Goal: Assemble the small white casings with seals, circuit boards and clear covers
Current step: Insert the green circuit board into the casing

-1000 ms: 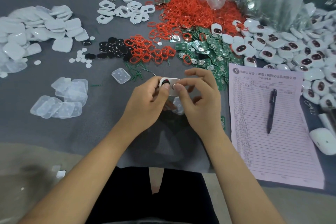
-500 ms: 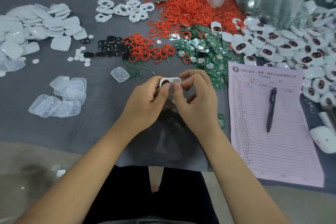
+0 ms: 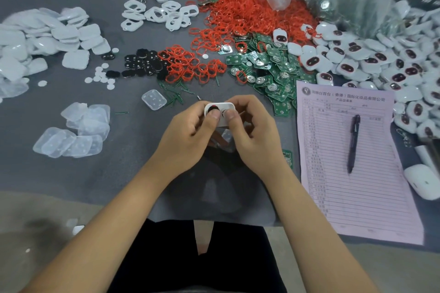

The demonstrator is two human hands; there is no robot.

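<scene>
Thumbs now press flat on the white casing (image 3: 220, 112) at frame centre above the desk (image 3: 119, 173); since a moment ago my left hand (image 3: 188, 135) and right hand (image 3: 252, 133) have closed in, fingers pinching it, seating the black insert.

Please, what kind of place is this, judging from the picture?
Probably a manual assembly bench in a small electronics workshop. Parts lie sorted in loose heaps: red seals, green circuit boards, finished white casings. A printed form with a pen lies beside them.
</scene>
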